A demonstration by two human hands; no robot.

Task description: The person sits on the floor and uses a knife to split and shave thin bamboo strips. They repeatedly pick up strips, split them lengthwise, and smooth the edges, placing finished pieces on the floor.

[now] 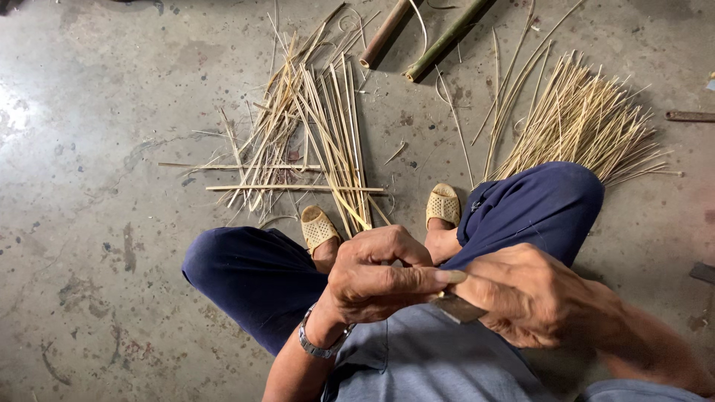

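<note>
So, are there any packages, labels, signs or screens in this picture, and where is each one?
None in view. There is only the concrete floor with loose bamboo strips and two bamboo poles on it, and the person's hands, the left hand and the right hand, working a strip.

Stained grey concrete floor (pixel 89 223), glare patch at left

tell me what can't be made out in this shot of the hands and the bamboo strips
Head view, the only one:
- Blade: mostly covered by the right hand; its handle and full shape are hidden.
- Strip the left hand grips: its near end is lost behind the fingers.
- Two bamboo poles: cut off by the top edge.
- Dark tool: cut off at the right edge.
</note>
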